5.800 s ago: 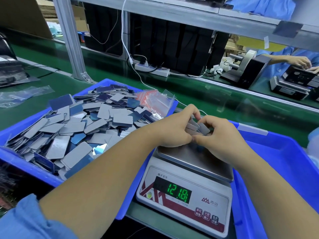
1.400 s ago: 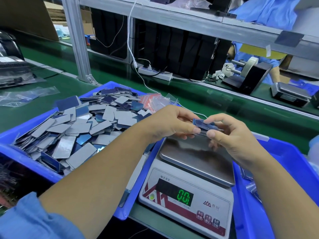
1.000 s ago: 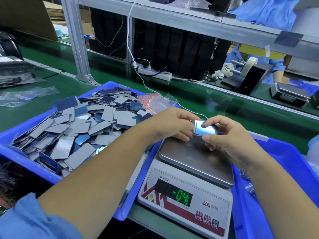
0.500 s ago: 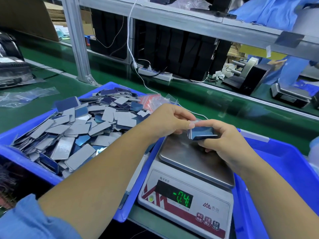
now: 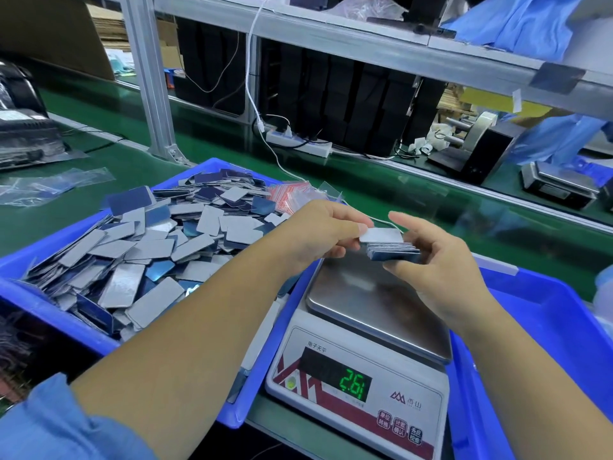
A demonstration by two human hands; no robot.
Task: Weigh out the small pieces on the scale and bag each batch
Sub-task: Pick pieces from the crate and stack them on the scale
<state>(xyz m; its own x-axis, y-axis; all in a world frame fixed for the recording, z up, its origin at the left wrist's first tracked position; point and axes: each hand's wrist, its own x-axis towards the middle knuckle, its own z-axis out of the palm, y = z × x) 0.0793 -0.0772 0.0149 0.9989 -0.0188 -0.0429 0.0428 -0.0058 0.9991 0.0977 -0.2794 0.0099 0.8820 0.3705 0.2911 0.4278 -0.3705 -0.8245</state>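
A small stack of flat grey-and-blue pieces [image 5: 393,252] hangs just above the far edge of the scale's bare steel pan [image 5: 374,300]. My right hand [image 5: 438,263] grips that stack from the right. My left hand [image 5: 321,232] pinches the top grey piece [image 5: 381,235] of the stack at its left edge. The scale [image 5: 361,386] shows 2.6 on its green display. A big heap of the same pieces [image 5: 149,247] fills the blue bin [image 5: 49,313] on the left. Small red-printed clear bags [image 5: 292,194] lie at that bin's far right corner.
A second blue bin [image 5: 547,327] stands right of the scale. A green conveyor belt [image 5: 398,194] runs behind, with an aluminium post [image 5: 149,78], a white power strip [image 5: 298,144] and cable. Clear bags [image 5: 49,187] lie far left. Another scale [image 5: 560,184] and a black device [image 5: 481,151] stand far right.
The batch was gathered off the pan and lifted, the reading dropping from 121.8. In the last half second my left hand took hold of the top piece; the display went from -0.4 to 2.6.
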